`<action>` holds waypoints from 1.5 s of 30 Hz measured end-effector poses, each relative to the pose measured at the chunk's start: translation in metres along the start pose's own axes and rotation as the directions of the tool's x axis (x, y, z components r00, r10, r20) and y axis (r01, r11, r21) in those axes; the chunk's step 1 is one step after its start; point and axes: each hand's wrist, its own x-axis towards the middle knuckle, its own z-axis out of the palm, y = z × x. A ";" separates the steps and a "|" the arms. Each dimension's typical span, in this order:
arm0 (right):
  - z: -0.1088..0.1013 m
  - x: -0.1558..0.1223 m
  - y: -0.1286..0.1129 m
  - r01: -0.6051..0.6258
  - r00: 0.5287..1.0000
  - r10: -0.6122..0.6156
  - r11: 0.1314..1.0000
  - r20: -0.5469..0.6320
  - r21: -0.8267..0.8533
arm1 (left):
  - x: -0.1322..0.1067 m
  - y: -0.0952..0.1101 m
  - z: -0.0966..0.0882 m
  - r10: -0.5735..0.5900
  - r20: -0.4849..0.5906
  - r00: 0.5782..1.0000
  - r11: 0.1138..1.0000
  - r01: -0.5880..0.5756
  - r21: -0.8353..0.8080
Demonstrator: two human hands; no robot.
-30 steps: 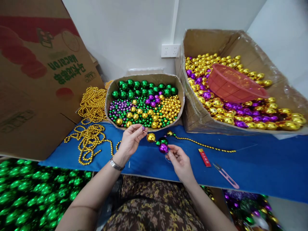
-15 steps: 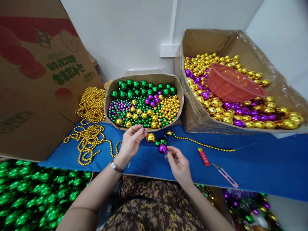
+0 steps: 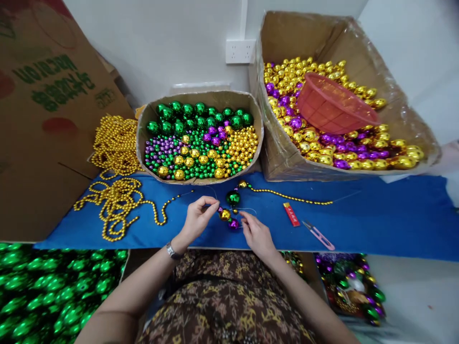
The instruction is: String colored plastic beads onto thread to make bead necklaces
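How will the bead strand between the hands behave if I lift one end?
Probably floppy: the bead strand snakes loosely across the blue cloth. Its glossy round balls, like the green ball, could roll and slip. Pinched by left hand and right hand, it seems light.

On my feed both forearms come in bare from the bottom edge. A slim, silver-coloured metal watch band circles the wrist just behind the left hand. The right hand and its wrist are bare. Below them spreads a dark brown garment, printed all over with small yellow and tan flowers.
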 end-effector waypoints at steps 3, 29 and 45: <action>-0.019 0.008 -0.011 0.059 0.998 -0.060 0.997 -0.003 -0.038 | -0.002 0.018 0.001 0.101 0.064 0.993 0.989 -0.107 0.104; -0.074 0.019 -0.081 0.145 0.989 -0.102 0.826 -0.108 0.544 | 0.008 -0.021 0.047 0.305 0.693 0.653 0.795 -0.575 0.192; -0.130 0.014 -0.108 0.459 0.838 -0.102 0.664 -0.537 0.591 | 0.022 0.032 0.025 0.298 0.216 0.930 0.943 -0.322 0.084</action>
